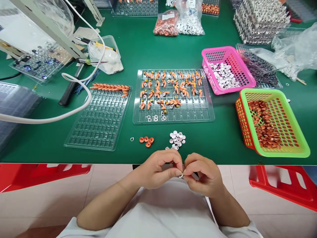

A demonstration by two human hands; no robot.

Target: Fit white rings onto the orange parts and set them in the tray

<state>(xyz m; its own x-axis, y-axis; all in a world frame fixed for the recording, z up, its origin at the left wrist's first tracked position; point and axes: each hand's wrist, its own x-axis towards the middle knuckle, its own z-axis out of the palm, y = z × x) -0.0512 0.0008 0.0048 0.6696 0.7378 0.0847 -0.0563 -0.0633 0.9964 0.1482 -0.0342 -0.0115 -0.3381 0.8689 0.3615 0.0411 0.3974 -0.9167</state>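
My left hand [158, 169] and my right hand [205, 173] meet at the table's front edge, both pinching. Between their fingertips a small white piece [181, 176] shows, mostly covered, so its exact shape is hidden. Just beyond the fingers lies a loose pile of small white discs [177, 138]. To its left sit several copper-coloured round caps [146, 140] and one small white ring [132, 139]. Farther back, a clear compartment tray [195, 116] holds many bent orange parts, with some white rings in its front row.
Left of centre is another clear tray [95, 132] with a row of copper parts. A pink basket [244, 74] of white discs and a green basket [294, 132] of copper caps stand right. A hammer [70, 87] and a white cable [49, 118] lie left.
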